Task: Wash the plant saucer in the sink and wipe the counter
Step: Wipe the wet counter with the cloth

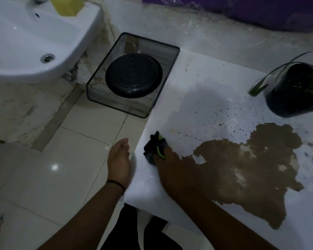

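Observation:
The black plant saucer lies upside down in a wire mesh basket on the floor beside the white sink. My right hand presses a dark cloth with green trim onto the white counter near its left edge. My left hand hangs with relaxed fingers just off that edge, palm toward the counter, holding nothing. Dark specks are scattered over the counter's middle.
A black pot with a green plant stands at the counter's right. A large brown patch of worn surface spreads over the near right. A yellow sponge sits on the sink's rim. Pale floor tiles lie below.

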Demonstrator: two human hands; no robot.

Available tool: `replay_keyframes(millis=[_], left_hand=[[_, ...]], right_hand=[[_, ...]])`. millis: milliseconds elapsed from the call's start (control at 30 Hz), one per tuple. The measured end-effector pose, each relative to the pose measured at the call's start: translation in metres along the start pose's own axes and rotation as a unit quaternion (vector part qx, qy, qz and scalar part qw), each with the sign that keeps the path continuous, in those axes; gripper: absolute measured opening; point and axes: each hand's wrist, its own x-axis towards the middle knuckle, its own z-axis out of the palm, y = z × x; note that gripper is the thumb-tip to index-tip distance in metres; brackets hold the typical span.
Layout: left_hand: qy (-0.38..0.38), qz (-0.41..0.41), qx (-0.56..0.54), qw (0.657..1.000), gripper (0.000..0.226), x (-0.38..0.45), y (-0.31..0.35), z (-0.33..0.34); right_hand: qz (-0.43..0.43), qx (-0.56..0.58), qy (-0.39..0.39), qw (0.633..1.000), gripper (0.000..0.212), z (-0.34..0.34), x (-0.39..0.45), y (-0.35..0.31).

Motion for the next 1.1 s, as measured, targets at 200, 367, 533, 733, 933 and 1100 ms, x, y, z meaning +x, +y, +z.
replay_keyframes(millis=[200, 367, 533, 733, 933, 1100], left_hand=[[-0.021, 0.225, 0.181, 0.957, 0.027, -0.052, -0.015, 0.034], [-0.067, 0.252, 0.382, 0.887, 0.084, -0.045, -0.025, 0.057], [-0.086, 0.349, 0.463, 0.810, 0.079, -0.034, -0.027, 0.038], [-0.150, 0.374, 0.486, 0.776, 0.089, -0.033, -0.030, 0.039], [-0.116, 0.382, 0.485, 0.778, 0.059, -0.014, -0.020, 0.068], [-0.079, 0.362, 0.440, 0.818, 0.050, -0.020, -0.019, 0.061]], right_hand=[[0.034, 0.251, -0.008, 0.967, 0.044, -0.048, -0.024, 0.002], [0.184, 0.216, 0.214, 0.935, 0.029, -0.074, -0.038, 0.059], [0.241, 0.126, 0.271, 0.923, 0.039, -0.077, -0.039, 0.105], [0.308, 0.061, 0.217, 0.924, 0.042, -0.066, -0.030, 0.132], [0.329, 0.037, 0.208, 0.920, 0.044, -0.064, -0.023, 0.131], [0.328, 0.040, 0.205, 0.921, 0.050, -0.062, -0.023, 0.130]])
